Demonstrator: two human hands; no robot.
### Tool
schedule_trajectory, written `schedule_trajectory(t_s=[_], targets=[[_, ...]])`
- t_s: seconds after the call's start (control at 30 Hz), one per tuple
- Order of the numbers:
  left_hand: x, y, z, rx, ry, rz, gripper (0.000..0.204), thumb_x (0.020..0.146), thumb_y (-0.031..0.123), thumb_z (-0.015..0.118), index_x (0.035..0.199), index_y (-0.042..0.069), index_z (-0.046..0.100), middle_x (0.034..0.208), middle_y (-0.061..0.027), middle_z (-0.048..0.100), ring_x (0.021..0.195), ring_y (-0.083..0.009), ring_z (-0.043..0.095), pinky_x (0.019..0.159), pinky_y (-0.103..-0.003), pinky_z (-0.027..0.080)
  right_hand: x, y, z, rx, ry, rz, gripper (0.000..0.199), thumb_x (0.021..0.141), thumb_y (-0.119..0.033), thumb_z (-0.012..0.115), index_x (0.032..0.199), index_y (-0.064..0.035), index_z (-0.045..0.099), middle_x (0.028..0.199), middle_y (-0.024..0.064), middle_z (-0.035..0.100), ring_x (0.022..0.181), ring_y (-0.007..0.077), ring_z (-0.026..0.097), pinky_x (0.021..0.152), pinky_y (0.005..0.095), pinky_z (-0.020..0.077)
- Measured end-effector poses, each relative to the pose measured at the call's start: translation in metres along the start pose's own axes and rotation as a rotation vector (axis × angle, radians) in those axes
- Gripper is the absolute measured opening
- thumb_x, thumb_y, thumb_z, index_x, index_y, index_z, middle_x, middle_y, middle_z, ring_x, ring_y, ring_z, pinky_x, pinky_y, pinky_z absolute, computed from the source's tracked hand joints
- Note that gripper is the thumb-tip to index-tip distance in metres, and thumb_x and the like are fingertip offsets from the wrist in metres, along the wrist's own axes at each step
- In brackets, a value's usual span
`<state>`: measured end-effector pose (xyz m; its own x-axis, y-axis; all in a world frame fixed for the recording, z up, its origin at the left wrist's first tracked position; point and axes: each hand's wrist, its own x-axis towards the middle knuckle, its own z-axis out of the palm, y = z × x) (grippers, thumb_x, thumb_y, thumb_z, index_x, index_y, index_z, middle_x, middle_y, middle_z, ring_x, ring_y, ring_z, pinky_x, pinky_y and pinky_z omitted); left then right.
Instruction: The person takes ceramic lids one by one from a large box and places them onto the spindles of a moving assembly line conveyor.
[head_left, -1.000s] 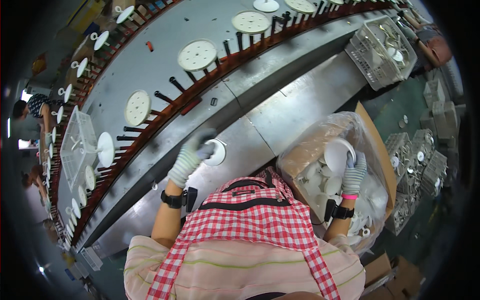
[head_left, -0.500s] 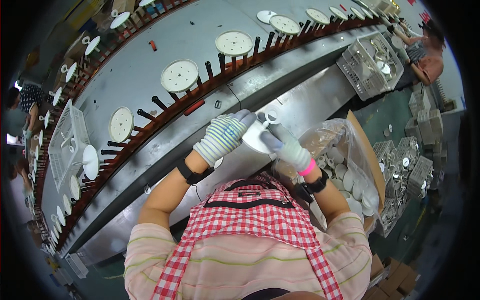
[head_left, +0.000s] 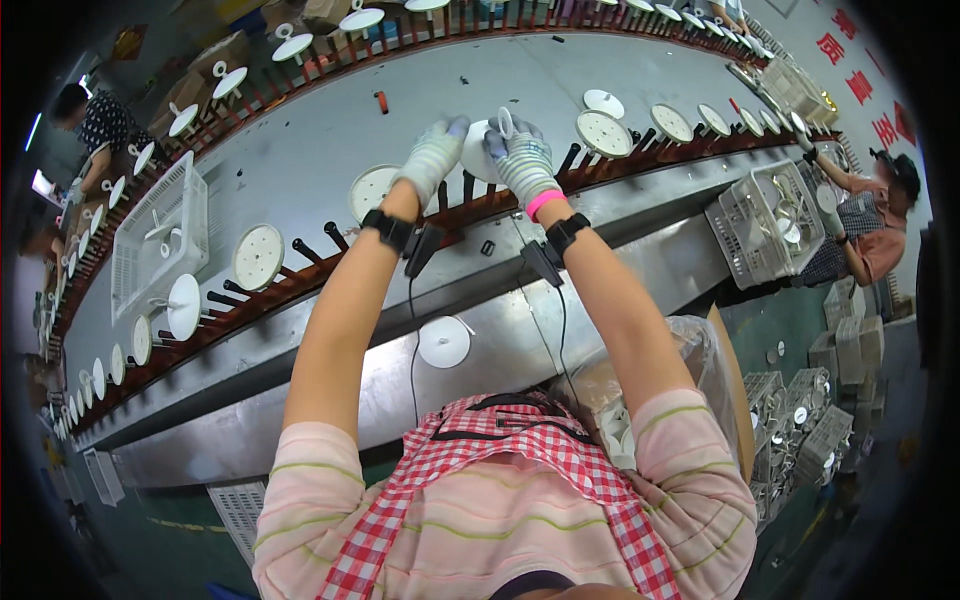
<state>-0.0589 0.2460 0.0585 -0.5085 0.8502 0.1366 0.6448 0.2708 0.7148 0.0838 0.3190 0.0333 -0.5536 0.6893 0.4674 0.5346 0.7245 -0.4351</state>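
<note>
White disc (head_left: 477, 152) moved to grey table (head_left: 330, 150); floor (head_left: 190, 503) green.

reads as a factory assembly area from my end: long grey line table (head_left: 330, 150) edged with pegs (head_left: 335, 235) bearing white discs (head_left: 259, 257), steel ledge (head_left: 490, 362) in front, crate (head_left: 737, 235) of parts (head_left: 788, 218), a co-worker (head_left: 882, 252) farther along at right.

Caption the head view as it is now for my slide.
Gloved left hand and right hand hold a white disc at a row of dark pegs along a grey table.
</note>
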Motion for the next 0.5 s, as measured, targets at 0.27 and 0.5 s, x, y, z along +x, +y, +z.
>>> schedule_trajectory(t_s=[0.27,0.5], targets=[[0.047,-0.052,0.007,0.491,-0.316,-0.102,0.055,0.088,0.045,0.032,0.107,-0.001,0.055,0.110,-0.0259,0.054,0.106,-0.0403,0.049,0.090,-0.042,0.039,0.002,-0.020,0.024,0.500,-0.143,-0.117,0.045,0.084,-0.033,0.043,0.119,-0.0047,0.046,0.120,0.0193,0.049,0.112,0.0364,0.045,0.095,0.0426,0.0358],[-0.006,-0.035,-0.036,0.381,0.085,-0.334,0.060,0.083,0.051,0.036,0.103,0.000,0.061,0.107,-0.0238,0.056,0.103,-0.0374,0.052,0.088,-0.041,0.041,0.047,-0.081,0.021,0.131,-0.538,0.375,0.044,0.087,-0.038,0.035,0.111,-0.0068,0.053,0.100,0.0236,0.059,0.094,0.0398,0.056,0.085,0.0425,0.0426]])
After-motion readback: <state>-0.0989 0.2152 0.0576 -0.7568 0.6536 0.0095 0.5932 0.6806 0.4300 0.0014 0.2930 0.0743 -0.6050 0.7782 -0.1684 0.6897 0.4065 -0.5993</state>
